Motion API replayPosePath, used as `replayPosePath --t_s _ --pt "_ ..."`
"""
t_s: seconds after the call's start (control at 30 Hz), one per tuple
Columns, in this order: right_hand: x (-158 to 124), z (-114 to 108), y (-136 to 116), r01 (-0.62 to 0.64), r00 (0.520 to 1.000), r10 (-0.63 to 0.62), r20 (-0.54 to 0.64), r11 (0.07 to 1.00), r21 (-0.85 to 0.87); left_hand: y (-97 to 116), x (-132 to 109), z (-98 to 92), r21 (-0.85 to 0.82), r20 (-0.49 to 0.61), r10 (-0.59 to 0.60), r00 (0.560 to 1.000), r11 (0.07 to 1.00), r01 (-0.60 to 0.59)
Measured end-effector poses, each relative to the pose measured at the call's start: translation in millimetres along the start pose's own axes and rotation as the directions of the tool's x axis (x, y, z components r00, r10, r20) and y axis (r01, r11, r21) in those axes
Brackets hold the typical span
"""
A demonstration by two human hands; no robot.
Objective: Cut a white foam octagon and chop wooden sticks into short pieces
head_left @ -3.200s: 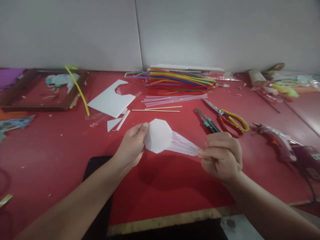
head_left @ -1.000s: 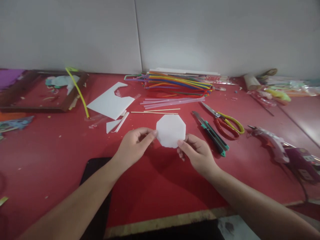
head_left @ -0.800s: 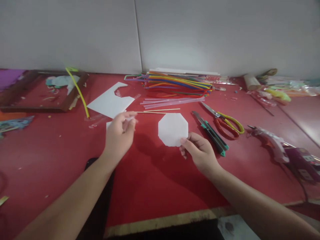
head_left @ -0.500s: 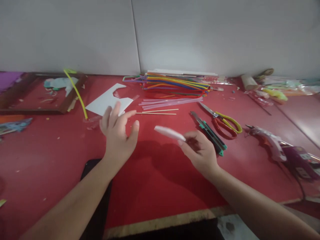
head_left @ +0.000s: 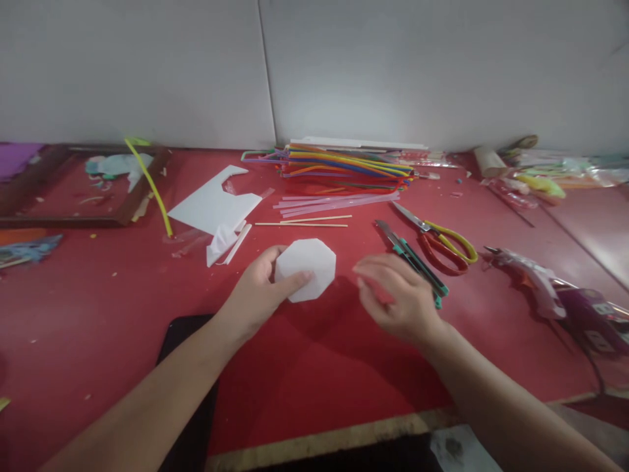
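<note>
A white octagon of foam board (head_left: 309,265) lies over the red table, pinched at its left edge by my left hand (head_left: 259,294), thumb on top. My right hand (head_left: 400,296) hovers just right of the octagon, holding nothing, fingers loosely curled and blurred by motion. A crumpled clear film (head_left: 222,236) rests on the table to the upper left of my left hand, beside a white offcut sheet (head_left: 212,206).
A utility knife (head_left: 413,263) and yellow-handled scissors (head_left: 442,237) lie right of my right hand. A glue gun (head_left: 550,286) sits at far right. Coloured straws (head_left: 348,167) are stacked by the wall, with thin wooden sticks (head_left: 304,221) in front. A wooden frame (head_left: 73,187) is at far left.
The clear film was peeled off the octagon and my left hand dropped it by the offcut sheet. The octagon passed from my right hand to my left, and my right hand let go.
</note>
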State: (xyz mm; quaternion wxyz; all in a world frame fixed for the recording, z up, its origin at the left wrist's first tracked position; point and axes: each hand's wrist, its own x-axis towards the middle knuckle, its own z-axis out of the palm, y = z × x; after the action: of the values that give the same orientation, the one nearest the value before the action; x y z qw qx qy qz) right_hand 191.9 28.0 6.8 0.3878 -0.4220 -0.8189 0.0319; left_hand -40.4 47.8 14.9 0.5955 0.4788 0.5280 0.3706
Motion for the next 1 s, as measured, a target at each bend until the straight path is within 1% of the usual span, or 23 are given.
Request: replayPosePath --t_s 0.03,0.07,0.1,0.17,0.23,0.3,0.33,0.4,0.47,0.5,0.53,0.57,0.6,0.63,0.67,0.7,0.77,0.8,0.83,0.87,0.9,0.93,1.0 --pt "1 -4 6 -0.057 0.997 0.052 -0.056 0.995 -0.087 0 0 -0.9 -0.008 -0.022 0.001 1.0 1.0 -0.001" --pt "1 -8 14 -0.149 0.986 0.134 -0.095 0.973 -0.176 0 0 -1.5 -0.022 -0.037 0.005 0.999 1.0 -0.006" --pt "0 -11 23 -0.238 0.97 0.214 -0.118 0.939 -0.25 1 0 -1.9 -0.039 -0.047 0.01 0.999 0.999 -0.012" --pt "-4 -17 40 -0.389 0.921 0.365 -0.137 0.831 -0.398 2 0 -1.7 -0.068 -0.053 0.019 0.998 0.997 -0.023" --pt "-9 -21 55 -0.421 0.885 0.463 -0.051 0.746 -0.517 3 0 -1.3 -0.095 -0.039 0.024 0.999 0.995 -0.028" --pt "-12 -22 61 -0.428 0.844 0.535 0.037 0.713 -0.556 4 0 -1.3 -0.126 -0.021 0.02 1.0 0.992 -0.023" --pt "-12 -22 61 -0.44 0.829 0.556 0.059 0.714 -0.545 3 0 -1.6 -0.141 -0.014 0.016 1.0 0.99 -0.018" --pt "-10 -21 53 -0.48 0.83 0.556 0.038 0.748 -0.458 3 1 -2.3 -0.152 -0.006 0.002 1.0 0.988 -0.003" --pt "-5 -20 40 -0.509 0.855 0.517 -0.047 0.817 -0.27 2 1 -2.9 -0.156 0.001 -0.009 1.0 0.988 0.009" --pt "-3 -19 32 -0.513 0.858 0.503 -0.1 0.848 -0.134 2 1 -2.9 -0.164 0.007 -0.013 1.0 0.986 0.014" --pt "0 -17 24 -0.51 0.846 0.51 -0.155 0.859 0.044 1 1 -2.8 -0.177 0.013 -0.013 1.0 0.984 0.016" --pt "1 -15 17 -0.494 0.813 0.55 -0.192 0.826 0.272 1 1 -2.5 -0.192 0.021 -0.011 1.0 0.981 0.015" --pt "3 -13 11 -0.467 0.784 0.6 -0.158 0.738 0.487 1 1 -2.2 -0.202 0.03 -0.006 1.0 0.979 0.012" --pt "4 -10 6 -0.45 0.76 0.645 -0.079 0.611 0.651 1 2 -1.9 -0.206 0.033 0.0 0.999 0.979 0.007" --pt "4 -7 3 -0.448 0.737 0.675 0.017 0.471 0.76 1 2 -1.6 -0.202 0.036 0.004 0.999 0.979 0.003" --pt "5 -5 1 -0.481 0.702 0.699 0.137 0.322 0.816 1 2 -1.4 -0.194 0.037 0.006 0.999 0.981 0.001" --pt "6 -1 0 -0.56 0.618 0.696 0.366 0.063 0.826 2 2 -1.3 -0.176 0.024 0.005 1.0 0.984 0.0" --pt "6 1 1 -0.594 0.58 0.676 0.455 -0.032 0.804 2 1 -1.2 -0.173 0.013 0.003 1.0 0.985 -0.001" --pt "6 2 2 -0.615 0.559 0.652 0.512 -0.089 0.784 2 1 -1.2 -0.178 0.006 0.004 1.0 0.984 -0.003" --pt "6 3 2 -0.624 0.557 0.633 0.538 -0.108 0.774 3 1 -1.3 -0.189 0.003 0.007 1.0 0.982 -0.007" --pt "4 3 2 -0.621 0.575 0.621 0.532 -0.091 0.778 3 1 -1.3 -0.204 0.004 0.014 1.0 0.979 -0.013" --pt "3 4 2 -0.609 0.608 0.615 0.502 -0.044 0.792 3 1 -1.4 -0.221 0.01 0.021 1.0 0.975 -0.018" --pt "-2 4 0 -0.565 0.693 0.593 0.41 0.093 0.82 3 0 -1.5 -0.247 0.031 0.024 0.999 0.969 -0.016"
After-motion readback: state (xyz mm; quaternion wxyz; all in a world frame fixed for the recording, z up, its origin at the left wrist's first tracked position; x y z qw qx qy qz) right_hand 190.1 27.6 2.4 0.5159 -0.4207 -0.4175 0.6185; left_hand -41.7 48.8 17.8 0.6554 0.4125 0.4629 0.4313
